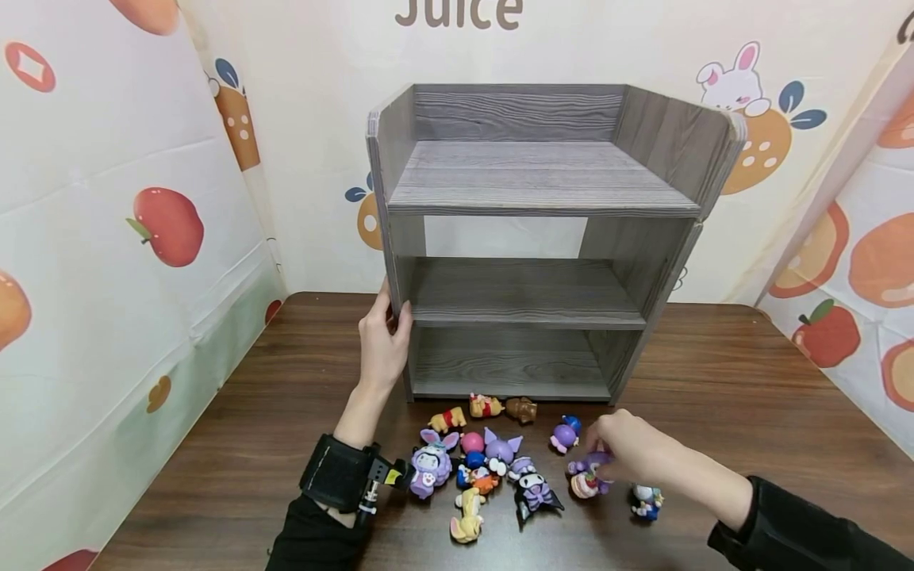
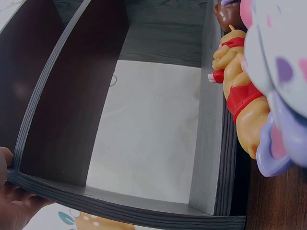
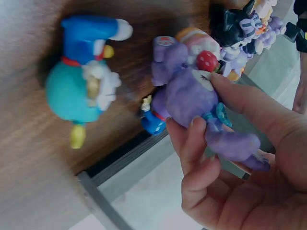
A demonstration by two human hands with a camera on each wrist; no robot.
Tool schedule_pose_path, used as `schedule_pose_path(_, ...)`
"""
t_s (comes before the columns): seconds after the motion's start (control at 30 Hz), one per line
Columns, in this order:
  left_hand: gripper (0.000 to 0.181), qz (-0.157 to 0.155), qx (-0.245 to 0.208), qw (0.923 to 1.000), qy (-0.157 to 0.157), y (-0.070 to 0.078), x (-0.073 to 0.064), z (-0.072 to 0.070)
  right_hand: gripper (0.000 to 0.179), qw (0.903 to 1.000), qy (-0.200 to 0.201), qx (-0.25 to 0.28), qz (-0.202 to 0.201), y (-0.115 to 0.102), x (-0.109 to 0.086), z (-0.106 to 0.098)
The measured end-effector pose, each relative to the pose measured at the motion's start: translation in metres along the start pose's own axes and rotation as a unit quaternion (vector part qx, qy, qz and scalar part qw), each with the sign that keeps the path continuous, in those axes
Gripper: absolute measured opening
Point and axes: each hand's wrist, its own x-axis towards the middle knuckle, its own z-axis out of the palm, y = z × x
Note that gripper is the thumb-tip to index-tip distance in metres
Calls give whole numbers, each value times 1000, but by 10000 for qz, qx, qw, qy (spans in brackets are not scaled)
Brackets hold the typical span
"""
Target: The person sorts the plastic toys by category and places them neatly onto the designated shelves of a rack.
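A grey wood-grain shelf unit [image 1: 528, 293] with three levels stands on the table. My left hand [image 1: 383, 341] grips the edge of its left side panel, thumb at the front and fingers round the outside. At the front right, my right hand [image 1: 631, 448] pinches a purple toy figurine [image 3: 189, 98] between thumb and fingers. A strawberry-topped figure [image 3: 205, 57] lies against it. Just right of that hand is a blue and teal duck figurine [image 1: 646, 503]. A small purple figure with a blue top [image 1: 565, 434] lies to its left.
Several figurines lie in front of the shelf, among them a lilac bunny-eared one [image 1: 431, 466], a black and purple one [image 1: 534, 492], a yellow one [image 1: 467, 515] and a brown one [image 1: 521, 409]. Printed cloth walls [image 1: 307, 159] border the brown table [image 1: 321, 325].
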Motion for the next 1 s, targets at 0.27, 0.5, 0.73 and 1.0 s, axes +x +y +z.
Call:
schedule_pose_path(0.27, 49, -8, 11, 10000, -10, 0, 0, 0, 19, 9983, -168, -384, 395, -20, 13, 4)
schedule_pose_path(0.5, 49, 18, 29, 10000, 9, -1, 0, 0, 21, 9991, -15, -55, 422, -17, 13, 7)
schedule_pose_path(0.73, 48, 1, 66, 10000, 11, -2, 0, 1, 20, 9973, 541, 487, 95, -6, 1, 15)
schedule_pose_path(1.0, 49, -17, 121, 9999, 3, -1, 0, 1, 35, 9901, 1306, 380, 339, -3, -12, 31)
